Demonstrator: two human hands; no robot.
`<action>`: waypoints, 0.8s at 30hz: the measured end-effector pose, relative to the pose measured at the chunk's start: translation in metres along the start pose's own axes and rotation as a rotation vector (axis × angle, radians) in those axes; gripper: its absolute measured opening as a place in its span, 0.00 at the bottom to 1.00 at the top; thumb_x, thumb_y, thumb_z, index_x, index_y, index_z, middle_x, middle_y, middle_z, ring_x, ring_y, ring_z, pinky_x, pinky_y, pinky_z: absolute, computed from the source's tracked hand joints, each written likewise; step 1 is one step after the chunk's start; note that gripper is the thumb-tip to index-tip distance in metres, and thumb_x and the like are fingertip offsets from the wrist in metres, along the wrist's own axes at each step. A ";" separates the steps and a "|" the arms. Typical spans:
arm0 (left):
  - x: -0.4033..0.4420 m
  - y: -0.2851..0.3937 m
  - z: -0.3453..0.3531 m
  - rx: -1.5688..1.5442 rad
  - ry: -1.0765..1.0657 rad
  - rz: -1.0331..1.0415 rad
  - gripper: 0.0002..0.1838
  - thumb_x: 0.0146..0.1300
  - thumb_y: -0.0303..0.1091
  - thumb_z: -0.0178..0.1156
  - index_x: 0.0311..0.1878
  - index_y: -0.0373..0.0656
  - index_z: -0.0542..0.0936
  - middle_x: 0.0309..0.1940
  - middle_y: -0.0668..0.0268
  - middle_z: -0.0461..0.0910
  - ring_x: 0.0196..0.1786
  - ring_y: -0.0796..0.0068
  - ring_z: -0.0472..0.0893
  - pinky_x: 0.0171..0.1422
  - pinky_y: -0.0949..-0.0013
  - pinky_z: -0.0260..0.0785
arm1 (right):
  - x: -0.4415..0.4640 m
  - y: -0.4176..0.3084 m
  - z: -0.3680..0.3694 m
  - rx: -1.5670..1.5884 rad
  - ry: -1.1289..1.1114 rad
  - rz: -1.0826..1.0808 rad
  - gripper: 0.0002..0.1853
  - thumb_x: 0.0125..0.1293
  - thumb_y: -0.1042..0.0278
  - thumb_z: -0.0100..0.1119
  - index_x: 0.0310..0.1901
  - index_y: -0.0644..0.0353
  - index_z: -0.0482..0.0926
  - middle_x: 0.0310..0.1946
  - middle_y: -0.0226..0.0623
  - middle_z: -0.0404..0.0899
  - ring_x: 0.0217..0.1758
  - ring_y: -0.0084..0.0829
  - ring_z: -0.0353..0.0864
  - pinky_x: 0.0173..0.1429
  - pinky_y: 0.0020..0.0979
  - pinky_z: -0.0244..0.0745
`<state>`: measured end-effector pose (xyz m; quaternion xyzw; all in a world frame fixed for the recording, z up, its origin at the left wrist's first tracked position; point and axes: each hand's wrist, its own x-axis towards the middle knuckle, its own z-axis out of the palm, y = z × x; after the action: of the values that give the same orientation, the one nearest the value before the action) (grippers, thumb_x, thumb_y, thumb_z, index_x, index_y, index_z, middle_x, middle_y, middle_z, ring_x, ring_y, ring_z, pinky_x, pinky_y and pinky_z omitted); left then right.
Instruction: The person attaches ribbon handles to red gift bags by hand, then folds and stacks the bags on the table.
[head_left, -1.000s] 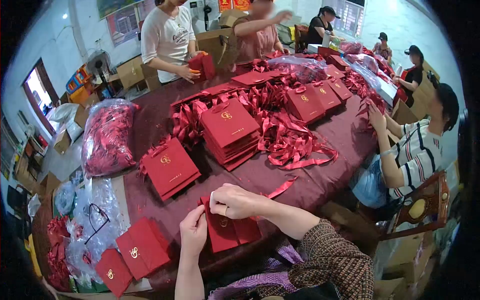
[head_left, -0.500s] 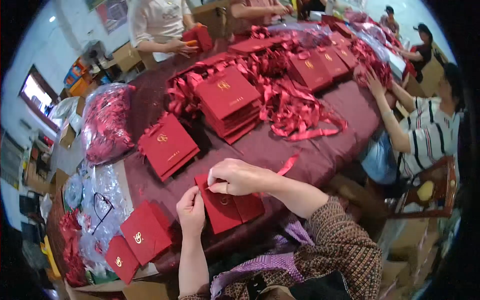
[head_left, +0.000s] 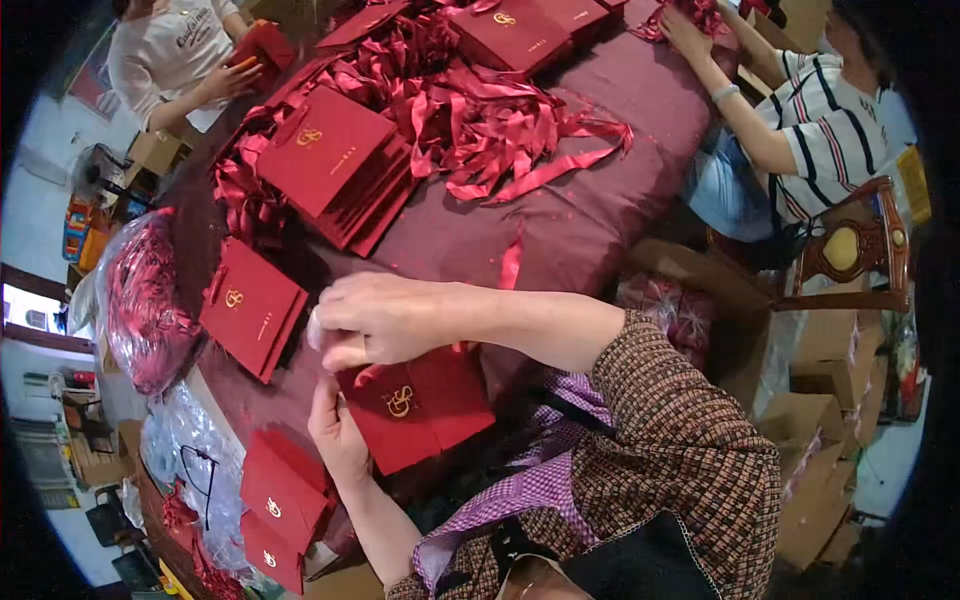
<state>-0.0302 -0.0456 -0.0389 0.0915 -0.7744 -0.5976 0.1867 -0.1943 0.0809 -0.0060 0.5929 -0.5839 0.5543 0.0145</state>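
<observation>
A red bag with a gold logo (head_left: 415,405) lies at the near edge of the table. My left hand (head_left: 340,430) grips its left edge, fingers closed on it. Just above, my right hand (head_left: 375,320) is closed over the bag's upper left corner; what its fingertips pinch is too hidden to name. A short piece of ribbon shows on the bag below my right hand. Left of my hands is a small stack of red bags (head_left: 252,312), and behind them a taller stack (head_left: 330,165).
Loose red ribbons (head_left: 490,130) heap up at the back. A filled plastic sack (head_left: 150,300), eyeglasses (head_left: 198,480) and more red bags (head_left: 285,490) are on the left. Two people stand or sit across and to the right, near a wooden chair (head_left: 845,250).
The view has turned down and to the right, so the table items appear further left. My right hand has lifted a little from the bag, which my left hand still grips.
</observation>
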 end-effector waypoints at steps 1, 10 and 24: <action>-0.001 0.001 0.005 -0.060 0.018 -0.053 0.11 0.69 0.20 0.45 0.49 0.32 0.76 0.46 0.67 0.77 0.50 0.80 0.73 0.57 0.76 0.64 | 0.001 -0.002 0.000 0.003 0.003 0.007 0.11 0.57 0.62 0.63 0.35 0.62 0.79 0.30 0.46 0.79 0.39 0.48 0.78 0.42 0.42 0.72; -0.002 -0.001 -0.008 -0.048 0.064 -0.125 0.14 0.71 0.27 0.49 0.55 0.31 0.75 0.45 0.65 0.78 0.49 0.78 0.75 0.56 0.74 0.66 | 0.000 -0.004 0.012 0.083 -0.310 0.088 0.06 0.61 0.68 0.59 0.38 0.57 0.80 0.36 0.42 0.79 0.45 0.45 0.77 0.48 0.41 0.71; 0.011 -0.015 -0.034 -0.539 0.200 -0.034 0.07 0.69 0.27 0.52 0.44 0.33 0.76 0.36 0.63 0.79 0.35 0.73 0.79 0.44 0.71 0.73 | -0.001 0.002 -0.010 0.257 -0.432 0.246 0.02 0.61 0.77 0.57 0.35 0.64 0.75 0.29 0.37 0.77 0.35 0.30 0.77 0.41 0.29 0.72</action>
<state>-0.0277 -0.0836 -0.0446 0.1102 -0.5636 -0.7730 0.2695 -0.2022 0.0878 -0.0044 0.6190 -0.5659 0.4823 -0.2530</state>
